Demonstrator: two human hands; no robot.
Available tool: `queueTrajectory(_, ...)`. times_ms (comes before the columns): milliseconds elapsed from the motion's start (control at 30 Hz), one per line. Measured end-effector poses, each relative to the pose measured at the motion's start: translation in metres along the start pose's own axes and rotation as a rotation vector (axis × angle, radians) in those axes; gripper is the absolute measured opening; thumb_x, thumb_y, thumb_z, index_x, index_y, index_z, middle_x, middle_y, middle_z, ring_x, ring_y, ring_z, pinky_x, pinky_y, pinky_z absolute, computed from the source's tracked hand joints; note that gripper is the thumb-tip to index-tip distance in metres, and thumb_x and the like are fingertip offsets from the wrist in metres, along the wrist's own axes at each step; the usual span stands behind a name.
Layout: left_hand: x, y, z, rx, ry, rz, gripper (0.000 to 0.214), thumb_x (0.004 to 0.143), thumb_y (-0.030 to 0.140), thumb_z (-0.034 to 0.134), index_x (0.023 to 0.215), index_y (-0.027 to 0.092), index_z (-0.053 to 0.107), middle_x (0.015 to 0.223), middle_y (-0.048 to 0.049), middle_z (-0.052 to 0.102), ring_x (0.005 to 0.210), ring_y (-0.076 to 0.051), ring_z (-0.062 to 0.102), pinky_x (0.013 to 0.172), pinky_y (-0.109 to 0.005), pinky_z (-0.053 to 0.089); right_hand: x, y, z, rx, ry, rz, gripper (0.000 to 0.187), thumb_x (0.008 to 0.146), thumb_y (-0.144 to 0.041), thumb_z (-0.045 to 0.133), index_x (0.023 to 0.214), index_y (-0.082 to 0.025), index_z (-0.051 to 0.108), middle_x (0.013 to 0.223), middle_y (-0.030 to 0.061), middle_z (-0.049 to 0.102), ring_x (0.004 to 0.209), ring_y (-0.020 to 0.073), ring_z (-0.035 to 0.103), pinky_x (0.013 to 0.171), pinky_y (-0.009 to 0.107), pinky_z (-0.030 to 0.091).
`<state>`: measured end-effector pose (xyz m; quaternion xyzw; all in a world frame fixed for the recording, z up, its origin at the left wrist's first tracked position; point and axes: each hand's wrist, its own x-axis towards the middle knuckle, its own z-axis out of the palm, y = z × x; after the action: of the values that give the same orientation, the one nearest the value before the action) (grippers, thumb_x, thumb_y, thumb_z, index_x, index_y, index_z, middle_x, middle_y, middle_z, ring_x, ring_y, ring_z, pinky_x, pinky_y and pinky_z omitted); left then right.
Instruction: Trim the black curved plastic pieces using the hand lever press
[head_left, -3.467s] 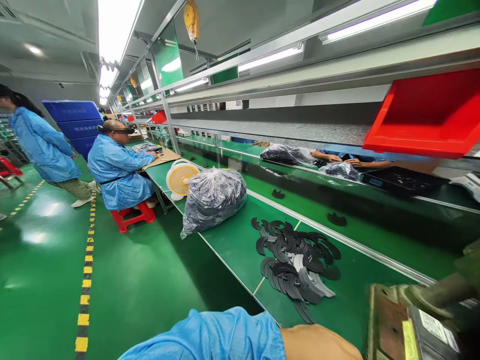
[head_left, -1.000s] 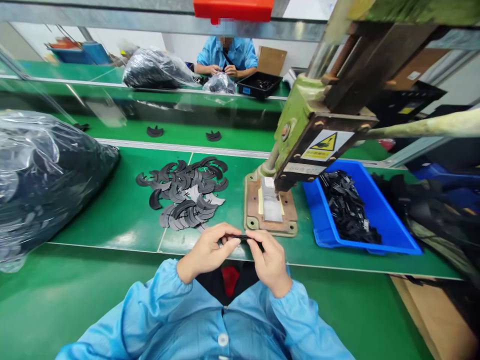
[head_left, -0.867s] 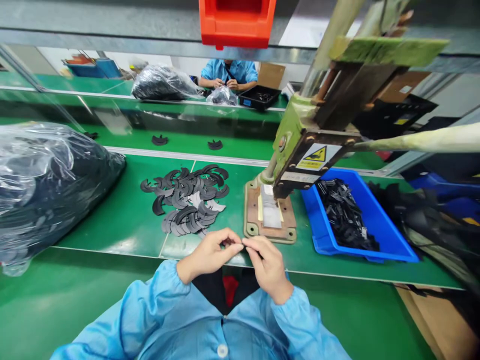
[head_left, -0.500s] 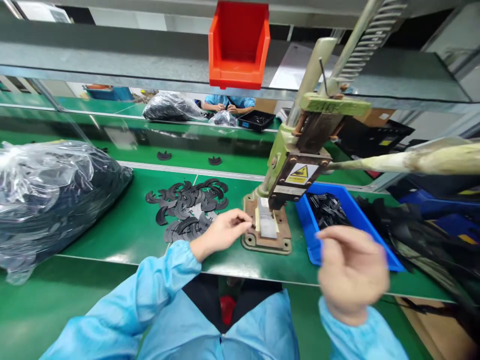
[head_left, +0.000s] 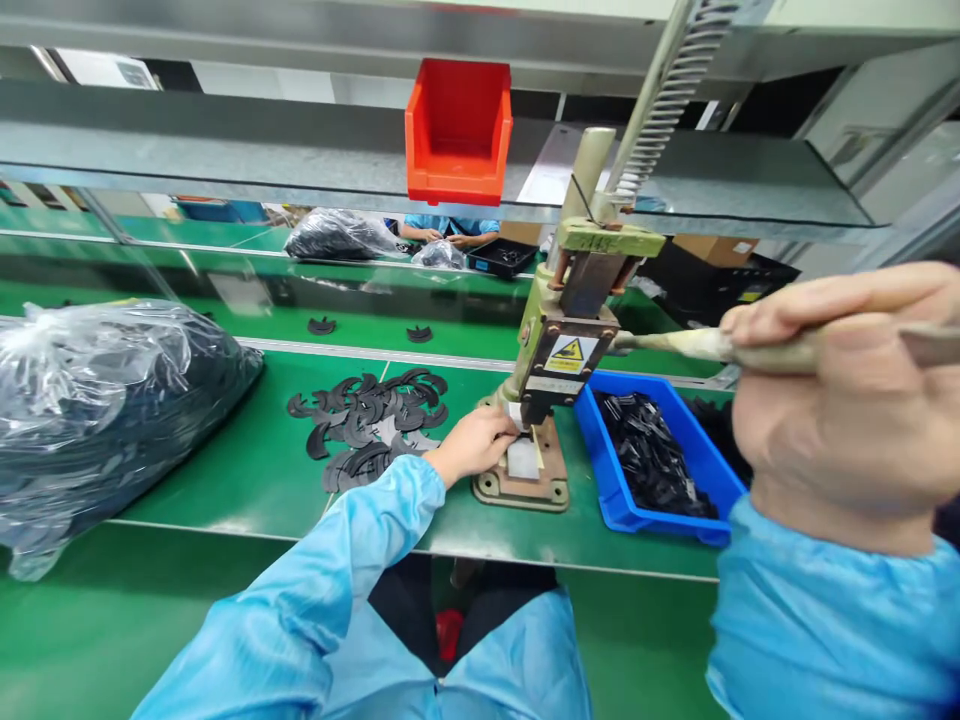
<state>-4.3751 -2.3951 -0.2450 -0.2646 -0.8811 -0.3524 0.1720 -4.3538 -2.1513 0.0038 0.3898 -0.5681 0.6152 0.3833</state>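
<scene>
My left hand (head_left: 480, 440) reaches to the base of a green hand press (head_left: 559, 330), its fingers pinched at the die plate (head_left: 523, 462); what they hold is too small to see. My right hand (head_left: 840, 390) is close to the camera, wrapped around the press's long lever handle (head_left: 690, 345). A pile of black crescent-shaped parts (head_left: 371, 420) lies on the green bench (head_left: 255, 470) just left of my left hand. A blue bin (head_left: 697, 465) of small black pieces sits right of the press.
A large clear bag of black parts (head_left: 105, 400) lies at the left. A red bin (head_left: 457, 130) hangs from the shelf above. Two loose crescents (head_left: 322, 325) lie on the belt behind. Across the line a co-worker's hands (head_left: 446, 235) work beside another bag and a black tray.
My right hand rose from in front of the blue bin and took hold of the lever. My left hand moved from the bench edge in to the die plate.
</scene>
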Motion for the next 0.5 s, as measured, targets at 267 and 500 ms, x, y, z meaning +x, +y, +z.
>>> queueTrajectory(267,-0.011,0.009,0.003,-0.009,0.031,-0.139,0.024,0.105,0.028,0.058,0.115,0.021,0.078,0.117,-0.0084,0.081,0.114,-0.024,0.074,0.106,-0.038,0.056,-0.106,-0.001,-0.017,-0.182,0.041,-0.016,0.037,0.083,-0.046,0.08,0.059,-0.026,0.059,0.061,0.0025,0.058,0.071,0.0269,0.066,0.092,0.066,0.057)
queueTrajectory(500,-0.015,0.01,-0.014,0.037,-0.054,-0.135,0.027,0.103,0.03,0.061,0.122,0.019,0.076,0.129,-0.0106,0.079,0.122,-0.027,0.072,0.11,-0.04,0.055,-0.143,0.027,-0.016,-0.199,0.168,-0.114,0.044,0.073,-0.049,0.081,0.051,-0.026,0.051,0.055,0.0013,0.057,0.064,0.0244,0.064,0.092,0.069,0.057)
